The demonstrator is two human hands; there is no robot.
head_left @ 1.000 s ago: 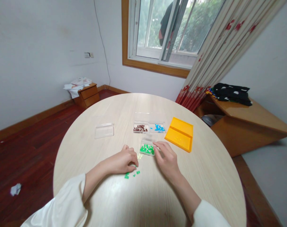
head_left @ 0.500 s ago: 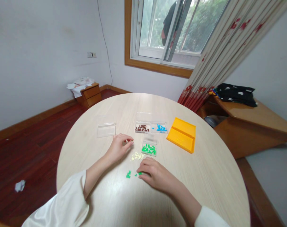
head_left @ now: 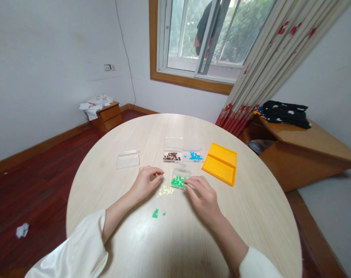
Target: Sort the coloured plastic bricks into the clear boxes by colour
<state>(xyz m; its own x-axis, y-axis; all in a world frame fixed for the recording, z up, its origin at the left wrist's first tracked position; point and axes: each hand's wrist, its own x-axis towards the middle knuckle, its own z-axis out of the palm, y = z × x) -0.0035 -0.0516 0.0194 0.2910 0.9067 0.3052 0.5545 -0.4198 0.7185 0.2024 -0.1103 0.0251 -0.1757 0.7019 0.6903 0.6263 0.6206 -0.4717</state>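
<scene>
My left hand rests on the round table with its fingertips pinched on something small and reddish that I cannot name. My right hand reaches to the clear box of green pieces, its fingertips pinched at the box's right edge. A small heap of pale yellow pieces lies between the hands. A few loose green pieces lie nearer to me.
Behind stand a clear box of dark red pieces, a clear box of blue pieces, an orange tray and an empty clear lid. A wooden desk with dark cloth stands right. A person is outside the window.
My right hand went from the green box down to the loose green pieces and back up to the box; fewer loose pieces remain. My left hand moved up beside the yellow heap.
</scene>
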